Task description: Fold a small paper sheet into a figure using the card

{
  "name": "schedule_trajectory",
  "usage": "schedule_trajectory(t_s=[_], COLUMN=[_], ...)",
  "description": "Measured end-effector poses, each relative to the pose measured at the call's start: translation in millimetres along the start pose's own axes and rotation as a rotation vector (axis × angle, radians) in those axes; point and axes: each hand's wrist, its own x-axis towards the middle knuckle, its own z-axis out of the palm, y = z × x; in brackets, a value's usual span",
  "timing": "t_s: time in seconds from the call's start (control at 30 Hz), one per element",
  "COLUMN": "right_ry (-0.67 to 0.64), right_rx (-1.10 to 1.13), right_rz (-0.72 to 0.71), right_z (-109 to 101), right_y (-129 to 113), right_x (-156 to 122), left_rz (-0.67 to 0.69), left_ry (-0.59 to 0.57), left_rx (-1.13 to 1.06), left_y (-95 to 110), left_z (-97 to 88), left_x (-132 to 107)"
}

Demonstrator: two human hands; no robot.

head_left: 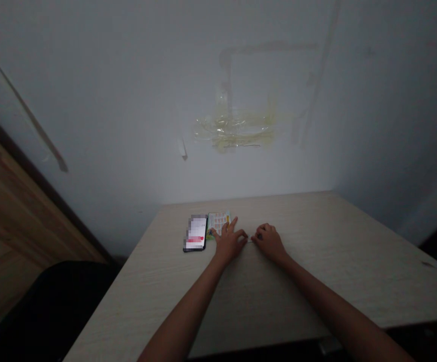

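Observation:
My left hand [229, 243] rests low over the table. Its thumb and index finger come together at one end of a small, thin pale strip [250, 241], while its other fingers spread over a colourful printed card [218, 219]. From the opposite side, my right hand [270, 243] pinches the strip's other end, with its remaining fingers curled in. Only a short piece of the strip shows between the fingertips, too small to name more exactly. The card lies flat, its lower right part hidden by my left hand.
Just left of the card lies a phone [195, 233] with its screen lit and partly blurred. The pale wooden table [297, 216] meets a white wall [127, 100] bearing yellowed tape [241, 128]. A black chair-like shape [60, 301] stands at lower left, near wooden panelling [10, 201].

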Motion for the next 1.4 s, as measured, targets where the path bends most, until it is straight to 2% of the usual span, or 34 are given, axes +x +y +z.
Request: schedule_trajectory(t_s=[0.17,0.47,0.73,0.93,1.23,1.4], right_ry=[-0.016,-0.021,-0.042,0.022,0.096,0.043], right_rx=[-0.013,0.036,0.036,0.101,0.118,0.195], right_rz=[0.004,-0.009,-0.006,-0.013,0.009,-0.061], right_z=[-1,0,4,5,8,1], right_y=[0,4,7,12,13,17], right_x=[1,2,4,0,1,1], left_rz=[0.005,0.027,0.025,0.033,0.055,0.058], left_ry=[-0.006,0.079,0.068,0.045,0.076,0.113], left_rx=[-0.005,0.023,0.024,-0.003,-0.022,-0.006], left_y=[-2,-4,-2,-2,1,4], left_z=[1.4,7.8,5.0,4.2,2.8,5.1], left_x=[-1,-5,-6,-7,-12,-15])
